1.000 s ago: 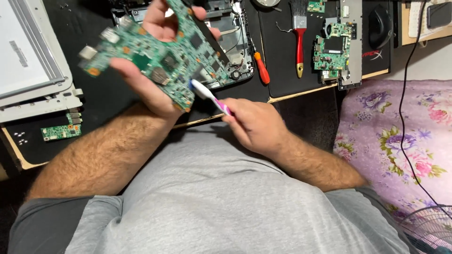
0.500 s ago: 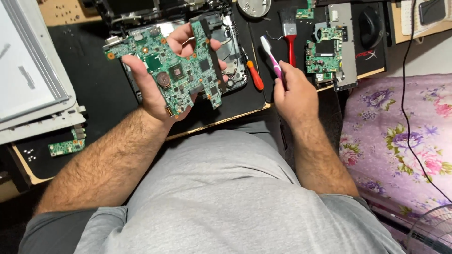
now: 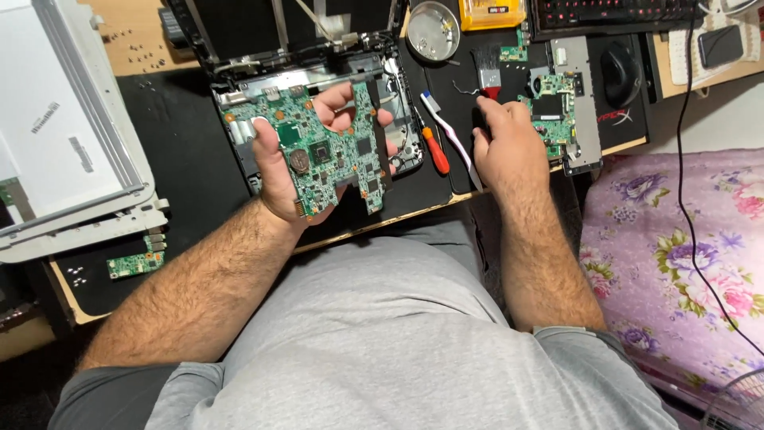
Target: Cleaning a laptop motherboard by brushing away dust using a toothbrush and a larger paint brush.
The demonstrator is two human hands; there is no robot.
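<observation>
The wooden tabletop [image 3: 119,36] under a black work mat [image 3: 179,151] carries everything. At its far left lies a large white laptop screen panel [image 3: 64,135], face up. Before me sits the opened black laptop base [image 3: 239,48], with the floral purple bedspread [image 3: 676,239] to my right, off the tabletop's edge.

My left hand [image 3: 278,171] has its grip closed on the green rectangular laptop motherboard [image 3: 326,151], thumb across the near face, fingers behind. I hold it above the base, component side towards me, its long axis running from upper left to lower right, the gold edge connector pointing down at my wrist.

My right hand [image 3: 505,147] rests palm down on the mat; whether its grip closes on anything, I cannot tell. Its fingertips lie beside the red-handled brush [image 3: 487,76] and a smaller green circuit board [image 3: 553,111] on a grey metal bracket. Just left of that hand lies the white-and-pink toothbrush [image 3: 450,135], then an orange-handled screwdriver [image 3: 434,150]. A round metal dish [image 3: 432,30] sits farther back.
</observation>
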